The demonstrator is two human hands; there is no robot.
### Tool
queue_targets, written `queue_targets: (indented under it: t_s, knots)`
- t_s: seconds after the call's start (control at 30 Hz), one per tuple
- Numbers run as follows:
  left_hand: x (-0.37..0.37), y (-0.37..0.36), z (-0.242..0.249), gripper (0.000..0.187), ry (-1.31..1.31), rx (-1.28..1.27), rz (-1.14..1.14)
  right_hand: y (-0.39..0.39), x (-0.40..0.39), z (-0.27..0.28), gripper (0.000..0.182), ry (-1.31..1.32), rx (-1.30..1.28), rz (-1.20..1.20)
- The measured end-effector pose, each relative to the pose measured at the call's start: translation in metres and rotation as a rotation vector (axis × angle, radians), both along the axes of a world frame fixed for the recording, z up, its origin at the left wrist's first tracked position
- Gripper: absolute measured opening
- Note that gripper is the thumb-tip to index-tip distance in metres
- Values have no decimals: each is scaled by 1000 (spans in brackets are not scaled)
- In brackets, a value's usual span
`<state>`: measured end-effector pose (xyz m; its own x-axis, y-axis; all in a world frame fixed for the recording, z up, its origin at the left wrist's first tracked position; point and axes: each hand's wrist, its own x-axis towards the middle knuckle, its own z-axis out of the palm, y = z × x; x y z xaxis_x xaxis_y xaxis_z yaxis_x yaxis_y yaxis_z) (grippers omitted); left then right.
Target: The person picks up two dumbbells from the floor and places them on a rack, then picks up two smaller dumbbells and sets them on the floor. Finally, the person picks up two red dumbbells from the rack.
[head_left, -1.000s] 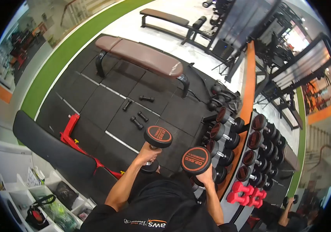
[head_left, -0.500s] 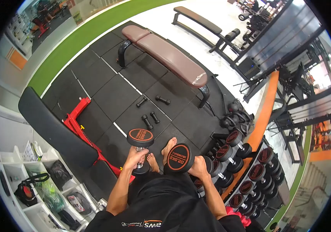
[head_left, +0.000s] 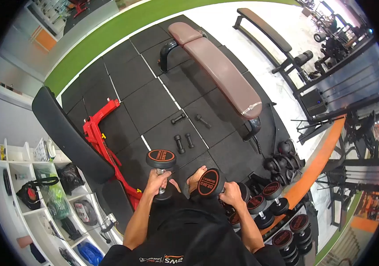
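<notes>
My left hand (head_left: 156, 181) is closed round the chrome handle of a dumbbell (head_left: 160, 158), whose black head with an orange ring faces up. The lower head shows only partly against my dark clothes. My right hand (head_left: 231, 195) grips a second dumbbell (head_left: 209, 182), marked 2.5KG in orange. Its near head is tilted toward me, and its far end is hidden behind the hand. Both weights are held in front of my body, above my bare feet (head_left: 196, 177).
Several small black dumbbells (head_left: 179, 144) lie on the black floor tiles. A brown bench (head_left: 220, 71) stands ahead, and a black bench (head_left: 70, 137) with a red frame is at left. To the right are a dumbbell rack (head_left: 293, 197) and kettlebells (head_left: 282, 162). White cubbyholes (head_left: 23, 153) stand lower left.
The view has turned left, so the benches and floor weights appear farther right. Both hands keep hold of their dumbbells, with the right one's head tilted slightly differently.
</notes>
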<state>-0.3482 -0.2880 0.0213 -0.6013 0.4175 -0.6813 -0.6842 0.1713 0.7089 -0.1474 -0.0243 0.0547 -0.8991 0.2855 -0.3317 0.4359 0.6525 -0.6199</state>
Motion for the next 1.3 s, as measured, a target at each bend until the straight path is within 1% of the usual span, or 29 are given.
queue_targets:
  t_s: [0.1,0.17,0.23,0.33,0.37,0.43,0.53,0.6,0.73,0.83,0.93,1.03,1.13,1.17,1.27,1.3]
  knots:
    - [-3,5,-7,19,-23,-4,64,15,-17,-3,23,-53,-6,51]
    - [-6,3,-13,18,-46,-31,110,21,-22,-15,23,-54,-16,79]
    - [-12,2,-14,22,-62,-53,134,27,-29,-29,23,-77,-19,106]
    - [-28,-3,-22,24,-91,-70,173,27,-53,-22,22,-124,3,128]
    - [-35,-7,-26,24,-104,-76,183,26,-58,-28,22,-126,-3,135]
    - [-49,-15,-39,24,-103,-99,173,26,-65,-40,23,-129,-6,139]
    - [-80,-21,-50,26,-105,-123,161,24,-85,-40,24,-185,0,146]
    - [-99,-30,-65,27,-105,-185,130,18,-100,-41,23,-217,23,124]
    - [-140,-45,-82,28,-97,-198,73,13,-129,-44,22,-263,58,93]
    - [-168,-55,-101,27,-87,-224,41,10,-145,-61,22,-271,87,38]
    - [-189,-64,-138,25,-70,-295,23,12,-154,-98,21,-288,100,-35]
    - [-212,-64,-170,28,-26,-384,-23,18,-173,-124,21,-326,30,-155]
    - [-229,-61,-216,27,-15,-391,-24,32,-169,-196,22,-352,-21,-257]
    - [-239,-57,-235,23,-19,-463,-50,37,-173,-219,24,-327,-47,-306]
    - [-252,-45,-307,21,178,-666,-119,59,-175,-299,27,-373,-87,-399]
    - [-254,-47,-345,21,229,-674,-92,64,-181,-325,28,-381,-72,-410]
